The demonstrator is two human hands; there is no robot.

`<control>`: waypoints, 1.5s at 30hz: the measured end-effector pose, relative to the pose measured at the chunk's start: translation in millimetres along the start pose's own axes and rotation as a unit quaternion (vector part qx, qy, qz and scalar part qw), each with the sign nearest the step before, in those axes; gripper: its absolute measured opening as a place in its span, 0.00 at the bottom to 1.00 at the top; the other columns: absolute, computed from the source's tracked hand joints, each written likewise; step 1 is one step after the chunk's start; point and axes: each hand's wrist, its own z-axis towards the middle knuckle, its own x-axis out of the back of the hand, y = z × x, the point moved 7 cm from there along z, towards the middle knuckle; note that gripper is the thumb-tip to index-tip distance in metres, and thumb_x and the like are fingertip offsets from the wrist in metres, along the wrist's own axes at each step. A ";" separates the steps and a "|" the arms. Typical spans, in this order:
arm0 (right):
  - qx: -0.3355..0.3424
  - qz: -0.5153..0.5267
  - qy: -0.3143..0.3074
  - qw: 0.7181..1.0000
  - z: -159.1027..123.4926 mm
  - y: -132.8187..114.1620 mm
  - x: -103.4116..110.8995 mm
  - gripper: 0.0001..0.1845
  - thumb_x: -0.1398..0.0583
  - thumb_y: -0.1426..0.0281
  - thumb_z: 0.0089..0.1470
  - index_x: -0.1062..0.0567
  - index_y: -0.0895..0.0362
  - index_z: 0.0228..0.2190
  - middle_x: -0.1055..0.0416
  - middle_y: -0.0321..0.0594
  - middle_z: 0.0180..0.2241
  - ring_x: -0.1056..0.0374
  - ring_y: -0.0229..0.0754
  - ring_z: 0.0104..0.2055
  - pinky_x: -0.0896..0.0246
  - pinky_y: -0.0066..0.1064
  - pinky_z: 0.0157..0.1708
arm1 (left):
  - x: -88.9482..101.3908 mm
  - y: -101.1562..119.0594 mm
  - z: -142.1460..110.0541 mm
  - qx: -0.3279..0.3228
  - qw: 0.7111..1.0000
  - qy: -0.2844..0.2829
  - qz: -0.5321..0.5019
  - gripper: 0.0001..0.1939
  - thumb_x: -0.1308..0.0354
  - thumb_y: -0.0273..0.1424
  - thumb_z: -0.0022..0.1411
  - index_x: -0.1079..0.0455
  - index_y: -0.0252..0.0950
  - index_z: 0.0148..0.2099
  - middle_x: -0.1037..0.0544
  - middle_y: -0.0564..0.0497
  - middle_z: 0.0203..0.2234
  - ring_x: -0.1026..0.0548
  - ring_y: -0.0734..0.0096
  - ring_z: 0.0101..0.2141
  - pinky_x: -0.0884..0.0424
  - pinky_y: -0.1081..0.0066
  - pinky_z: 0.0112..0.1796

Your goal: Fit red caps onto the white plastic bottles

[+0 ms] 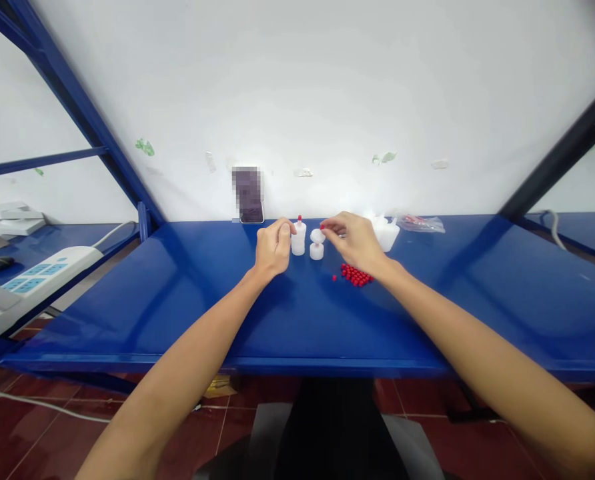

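Note:
My right hand (pixel 353 239) pinches a small red cap (pixel 322 227) between thumb and fingertips. Just below and left of it stands a white, narrow-waisted container (pixel 317 251) with a domed upper part. Further left, a small white bottle (pixel 298 241) stands upright with a red cap on its tip. My left hand (pixel 274 248) is closed beside this bottle, its index fingertip against or very near the bottle's upper side; what the curled fingers hold, if anything, is hidden. Under my right wrist lies a pile of red caps (pixel 357 275), with one loose red cap (pixel 334 278) to its left.
Several white bottles (pixel 387 235) are grouped behind my right hand, next to a clear plastic bag (pixel 421 223) with red pieces. A phone (pixel 250 197) leans on the wall at the back of the blue table (pixel 177 293). A power strip (pixel 42 277) lies at far left.

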 end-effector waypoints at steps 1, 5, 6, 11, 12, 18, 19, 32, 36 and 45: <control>0.002 -0.016 -0.012 1.000 0.8 2.0 -6.1 0.10 0.40 0.72 0.57 0.19 0.58 0.38 0.23 0.44 0.36 0.26 0.45 0.37 0.29 0.39 0.41 | -1.2 1.1 -0.6 0.000 1.000 -0.001 -0.004 0.20 0.59 0.37 0.71 0.31 0.35 0.32 0.36 0.56 0.15 0.37 0.75 0.18 0.41 0.72 0.27; 0.006 -0.050 -0.047 0.998 2.8 8.8 -18.7 0.11 0.41 0.73 0.58 0.19 0.57 0.40 0.24 0.45 0.37 0.26 0.44 0.36 0.30 0.39 0.42 | -7.3 3.4 -3.6 0.004 0.999 -0.023 -0.030 0.20 0.59 0.37 0.71 0.32 0.35 0.32 0.36 0.56 0.15 0.37 0.76 0.18 0.41 0.73 0.26; 0.008 -0.049 -0.047 0.998 2.5 8.7 -17.7 0.11 0.41 0.74 0.58 0.19 0.57 0.40 0.24 0.45 0.37 0.26 0.44 0.36 0.30 0.40 0.42 | -10.3 3.7 -4.4 0.007 0.998 -0.040 -0.043 0.20 0.58 0.38 0.71 0.32 0.35 0.32 0.35 0.57 0.15 0.36 0.76 0.18 0.40 0.73 0.26; 0.020 0.092 -0.026 0.995 -7.9 -9.5 -6.0 0.06 0.37 0.71 0.55 0.23 0.57 0.37 0.23 0.42 0.35 0.26 0.44 0.36 0.28 0.40 0.41 | -31.5 3.0 -10.6 0.061 0.975 -0.156 -0.145 0.11 0.57 0.35 0.67 0.37 0.36 0.37 0.35 0.59 0.14 0.38 0.77 0.16 0.40 0.75 0.23; 0.021 0.144 -0.041 0.989 -11.4 -15.5 -7.5 0.06 0.36 0.70 0.54 0.24 0.56 0.36 0.23 0.41 0.35 0.25 0.44 0.37 0.27 0.40 0.41 | -36.4 2.5 -12.8 0.081 0.964 -0.182 -0.175 0.08 0.56 0.34 0.65 0.39 0.37 0.38 0.36 0.60 0.14 0.39 0.77 0.16 0.40 0.76 0.22; 0.019 0.282 -0.143 0.948 -28.0 -40.3 -29.1 0.08 0.37 0.73 0.52 0.30 0.54 0.36 0.24 0.35 0.32 0.24 0.41 0.33 0.27 0.38 0.41 | -51.6 5.8 -23.2 0.111 0.918 -0.264 -0.273 0.04 0.52 0.31 0.58 0.46 0.38 0.36 0.37 0.60 0.19 0.37 0.79 0.15 0.42 0.78 0.17; 0.021 0.284 -0.140 0.948 -28.4 -40.8 -29.8 0.09 0.37 0.73 0.52 0.30 0.54 0.36 0.24 0.35 0.32 0.24 0.41 0.32 0.27 0.38 0.40 | -51.8 5.9 -23.3 0.110 0.918 -0.263 -0.276 0.05 0.52 0.30 0.57 0.45 0.38 0.36 0.37 0.60 0.19 0.37 0.80 0.15 0.42 0.78 0.16; 0.031 0.136 -0.040 0.989 -22.5 -35.0 -20.9 0.08 0.41 0.65 0.60 0.25 0.57 0.33 0.40 0.31 0.22 0.43 0.36 0.25 0.46 0.30 0.28 | -40.0 15.1 -10.9 0.105 0.913 -0.138 -0.370 0.12 0.48 0.35 0.56 0.47 0.39 0.41 0.30 0.60 0.18 0.36 0.79 0.13 0.43 0.79 0.16; -0.021 0.107 0.072 0.991 -7.1 -14.8 10.3 0.12 0.45 0.61 0.63 0.28 0.56 0.40 0.40 0.31 0.21 0.43 0.37 0.23 0.48 0.31 0.27 | -23.7 4.2 -7.8 0.105 0.945 -0.004 -0.310 0.08 0.50 0.35 0.60 0.40 0.37 0.40 0.28 0.58 0.19 0.37 0.80 0.13 0.42 0.78 0.17; 0.010 -0.055 -0.074 0.996 9.3 10.5 -18.1 0.14 0.49 0.62 0.66 0.29 0.56 0.44 0.36 0.33 0.22 0.39 0.40 0.25 0.48 0.32 0.31 | -31.5 9.0 -15.8 0.092 0.972 -0.009 -0.216 0.15 0.54 0.31 0.64 0.38 0.35 0.25 0.33 0.56 0.16 0.37 0.80 0.14 0.42 0.76 0.18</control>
